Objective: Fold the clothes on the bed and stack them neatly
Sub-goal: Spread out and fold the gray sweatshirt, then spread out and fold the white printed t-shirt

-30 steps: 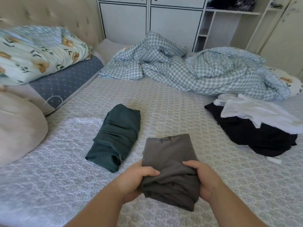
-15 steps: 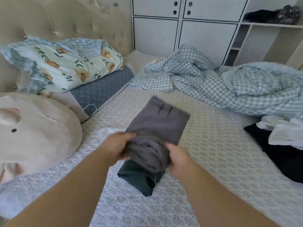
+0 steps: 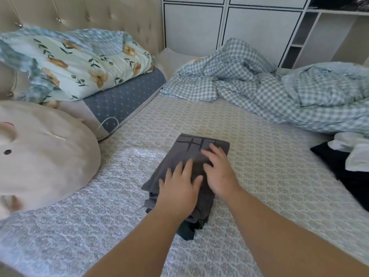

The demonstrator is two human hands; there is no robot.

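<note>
- The folded dark green garment [image 3: 186, 231] is almost wholly hidden – only its near corner shows from under the grey one, below the left wrist.
- At the right edge of the view a black garment [image 3: 339, 166] and a white garment [image 3: 357, 154] lying on it are cut off; how they are folded cannot be told.
- The plush toy [image 3: 44, 154] at the left is cut by the frame edge, and its near lower part is blurred.
- The cabinet [image 3: 229, 27] behind the bed shows only its lower doors; things on the shelf at the top right are too dark to make out.
- The folded grey garment [image 3: 191, 154] lies near the middle of the bed [image 3: 259, 176], stacked on the green one, with a dark line print at its far end.
- The left hand [image 3: 178, 188] lies flat on the near part of the grey garment, fingers straight and slightly spread, pressing down and holding nothing.
- The right hand [image 3: 217, 172] rests just beside it, further along the garment – fingers spread wide and relaxed, palm down on the cloth, gripping nothing.
- The two hands are close, the left thumb nearly at the right hand's edge; whether they touch cannot be told.
- A floral pillow [image 3: 79, 66] lies on a blue dotted pillow [image 3: 123, 98] at the headboard, and a crumpled checked blanket [image 3: 269, 86] lies across the far right of the bed, well apart from the stack.
</note>
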